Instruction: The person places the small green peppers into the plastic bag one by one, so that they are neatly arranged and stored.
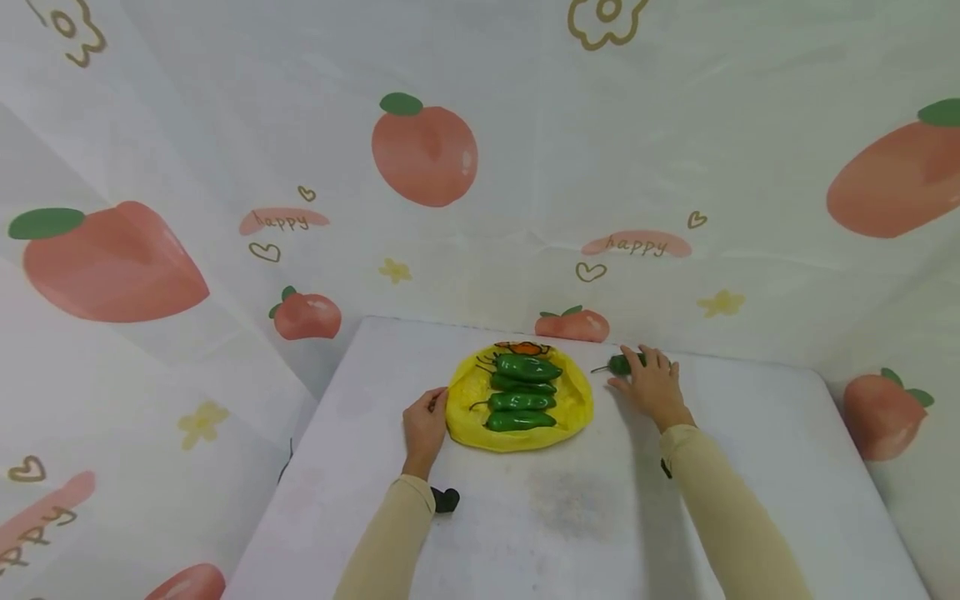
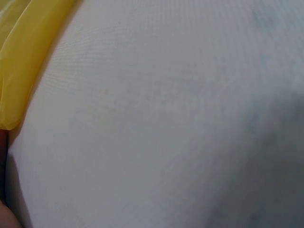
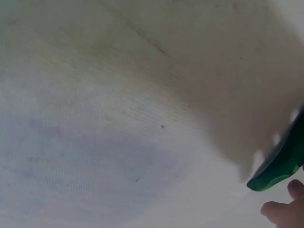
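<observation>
A yellow plastic bag (image 1: 468,433) lies with its rim rolled open around several green peppers (image 1: 521,402), which sit side by side with their stems to the left. My left hand (image 1: 425,425) pinches the bag's left rim; in the left wrist view only a strip of the yellow bag (image 2: 28,57) and a bit of the hand show. To the right of the bag, my right hand (image 1: 651,387) holds another green pepper (image 1: 618,365), its stem pointing left. The right wrist view catches that pepper's tip (image 3: 266,180) beside the fingertips (image 3: 280,211).
Everything rests on a white table (image 1: 585,533) with a greyish smudge in front of the bag. A white curtain (image 1: 510,250) printed with peaches stands close behind the table and along both sides. Black straps sit at both wrists.
</observation>
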`<move>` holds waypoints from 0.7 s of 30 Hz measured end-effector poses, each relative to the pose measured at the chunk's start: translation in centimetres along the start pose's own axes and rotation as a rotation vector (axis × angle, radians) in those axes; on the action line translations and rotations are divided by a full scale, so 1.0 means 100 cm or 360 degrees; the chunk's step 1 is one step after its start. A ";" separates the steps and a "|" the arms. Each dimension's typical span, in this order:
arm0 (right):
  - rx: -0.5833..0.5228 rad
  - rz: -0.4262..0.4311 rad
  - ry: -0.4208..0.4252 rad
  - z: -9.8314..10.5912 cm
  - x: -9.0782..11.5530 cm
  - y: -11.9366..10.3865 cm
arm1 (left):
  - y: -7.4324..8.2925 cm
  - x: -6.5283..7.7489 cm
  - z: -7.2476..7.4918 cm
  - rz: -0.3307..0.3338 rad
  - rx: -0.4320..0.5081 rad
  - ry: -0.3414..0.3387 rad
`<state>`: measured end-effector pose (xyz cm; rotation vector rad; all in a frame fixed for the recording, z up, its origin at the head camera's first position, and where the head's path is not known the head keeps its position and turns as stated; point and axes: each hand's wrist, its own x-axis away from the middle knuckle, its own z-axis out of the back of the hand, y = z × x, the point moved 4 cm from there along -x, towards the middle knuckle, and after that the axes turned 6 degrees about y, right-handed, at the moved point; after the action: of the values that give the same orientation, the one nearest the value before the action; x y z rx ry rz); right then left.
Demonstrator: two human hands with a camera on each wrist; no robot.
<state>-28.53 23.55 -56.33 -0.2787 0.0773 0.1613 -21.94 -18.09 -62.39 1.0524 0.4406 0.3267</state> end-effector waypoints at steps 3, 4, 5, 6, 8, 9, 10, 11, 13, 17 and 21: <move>0.0009 0.0008 0.0013 -0.002 0.000 0.002 | 0.000 -0.001 -0.001 -0.0013 0.0014 -0.0002; 0.0005 0.0003 0.0009 -0.002 0.000 0.002 | 0.000 -0.002 -0.001 -0.0019 0.0017 -0.0003; -0.0001 -0.0005 0.0005 -0.003 0.000 0.003 | 0.000 -0.002 -0.001 -0.0026 0.0019 -0.0002; -0.0001 -0.0009 0.0000 -0.003 0.000 0.004 | 0.000 -0.003 -0.001 -0.0034 0.0020 0.0000; 0.0006 -0.0016 0.0000 -0.004 0.000 0.005 | 0.001 -0.004 -0.001 -0.0041 0.0017 0.0002; 0.0009 -0.0018 0.0007 -0.005 0.000 0.006 | 0.001 -0.004 -0.001 -0.0043 0.0018 0.0004; 0.0007 -0.0020 0.0016 -0.005 0.001 0.006 | 0.001 -0.004 -0.001 -0.0042 0.0017 0.0004; 0.0013 -0.0015 0.0033 -0.004 0.001 0.007 | 0.001 -0.004 0.000 -0.0040 0.0017 0.0005; 0.0031 -0.0005 0.0067 -0.003 0.003 0.008 | 0.001 -0.004 0.000 -0.0029 0.0017 0.0000; 0.0065 0.0010 0.0104 0.000 0.006 0.010 | 0.001 -0.002 0.001 -0.0010 0.0013 -0.0008; 0.0075 0.0002 0.0080 0.001 0.009 0.009 | 0.000 -0.002 0.001 -0.0011 0.0012 -0.0014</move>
<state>-27.77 24.55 -56.54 -0.2359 0.1308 0.1536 -22.01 -18.28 -62.30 1.0593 0.4380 0.3141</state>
